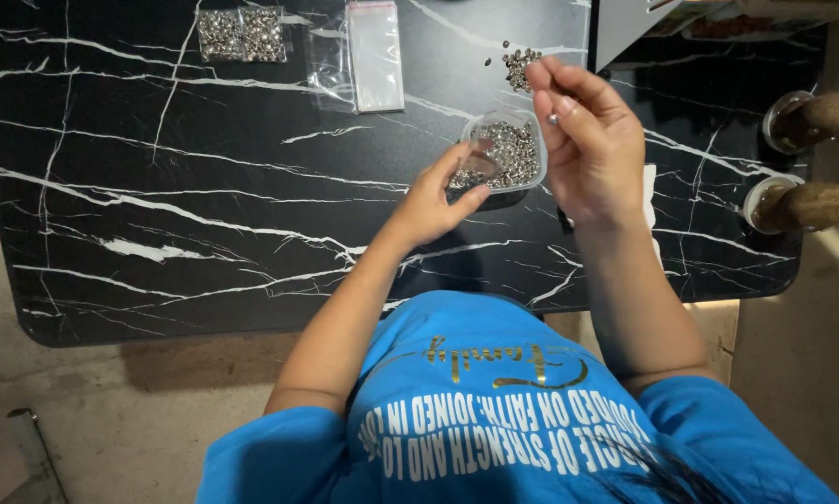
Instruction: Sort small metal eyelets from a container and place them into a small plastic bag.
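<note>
My left hand (438,198) holds a small clear plastic bag (475,166) open at the near edge of a clear plastic tub (531,149) full of small silver metal beads. My right hand (587,140) is raised just right of the tub, fingers pinched on one small silver bead (553,119). A loose heap of the same beads (519,67) lies on the black marble-patterned table (205,215) just beyond the tub.
Two filled bead bags (242,35) and empty clear bags (373,56) lie at the table's far side. Two brown round objects in white-rimmed holders (811,117) (802,205) stand at the right edge. A grey box corner (625,28) sits top right. Bare floor lies on the table's left.
</note>
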